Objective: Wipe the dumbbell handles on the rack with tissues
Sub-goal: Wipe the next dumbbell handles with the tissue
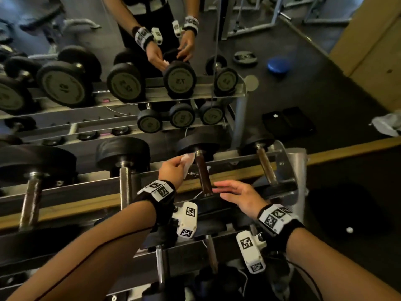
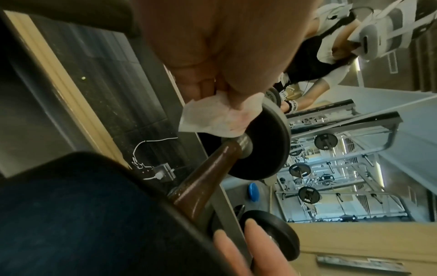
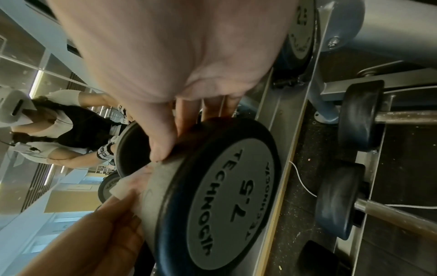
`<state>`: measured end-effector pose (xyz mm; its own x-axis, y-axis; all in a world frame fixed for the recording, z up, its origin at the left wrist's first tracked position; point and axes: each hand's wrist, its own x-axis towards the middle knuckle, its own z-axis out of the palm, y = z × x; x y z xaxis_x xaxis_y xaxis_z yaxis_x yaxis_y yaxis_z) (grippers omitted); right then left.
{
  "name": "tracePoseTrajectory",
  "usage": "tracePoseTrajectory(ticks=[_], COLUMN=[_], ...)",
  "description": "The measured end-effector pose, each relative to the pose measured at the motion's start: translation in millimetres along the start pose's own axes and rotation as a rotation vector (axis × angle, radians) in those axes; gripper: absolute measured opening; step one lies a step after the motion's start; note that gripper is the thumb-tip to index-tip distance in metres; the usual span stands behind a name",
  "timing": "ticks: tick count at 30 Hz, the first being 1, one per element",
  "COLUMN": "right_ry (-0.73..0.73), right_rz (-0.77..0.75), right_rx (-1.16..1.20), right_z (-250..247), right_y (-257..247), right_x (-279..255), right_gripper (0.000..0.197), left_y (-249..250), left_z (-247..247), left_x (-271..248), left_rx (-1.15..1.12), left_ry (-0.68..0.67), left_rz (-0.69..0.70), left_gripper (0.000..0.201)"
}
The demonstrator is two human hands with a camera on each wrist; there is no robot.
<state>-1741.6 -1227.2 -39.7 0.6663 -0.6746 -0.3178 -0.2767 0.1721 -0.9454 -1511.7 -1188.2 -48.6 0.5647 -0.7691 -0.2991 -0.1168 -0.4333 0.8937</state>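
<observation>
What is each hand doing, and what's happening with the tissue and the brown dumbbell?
left hand: pinches the tissue.
tissue: crumpled, beside the handle's far end.
right hand: fingers straight, resting on the near weight head.
brown-handled dumbbell: lying on the rack.
rack: holds several dumbbells.
</observation>
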Motion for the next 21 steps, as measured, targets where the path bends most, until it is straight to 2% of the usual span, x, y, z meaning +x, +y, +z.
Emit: tracePoseTrajectory(ticks=[1,4,13,16,18,20,21], right_ry=[0.005,0.018,0.035,0.039,0.035,0.027,0.024], right_rz=[-0.014,-0.031,-0.036,-0.011,0.005,0.011,0.009], right_rx=[-0.037,-0.029,0.111,0.132,0.136,0.131,0.126], right_z=[1,4,9,10,10,9,9], right_y=[2,7,21,23,23,22,22], right_x=[-3,-7,-7,-6,-6,-6,-7], right_gripper=[0.029,0.024,0.024,0.023,0.022,0.021,0.021], left_y=[-3,-10,-10,-7,-4,-1,-1], left_z=[4,15,24,20,13,4,0], left_x=[4,7,-23,-36,-39,-35,-31], left_rx=[0.021,0.083,0.189,0.265,0.307,0.243,0.165], left_ry=[-0.023,-0.086,-0.096,-0.191,-0.318,-0.401,-0.389], left_rz=[0.006,0.037,0.096,0.112,0.125,0.154,0.157], left_gripper=[0.043,0.026,0.028,0.028,0.025,0.021,0.022])
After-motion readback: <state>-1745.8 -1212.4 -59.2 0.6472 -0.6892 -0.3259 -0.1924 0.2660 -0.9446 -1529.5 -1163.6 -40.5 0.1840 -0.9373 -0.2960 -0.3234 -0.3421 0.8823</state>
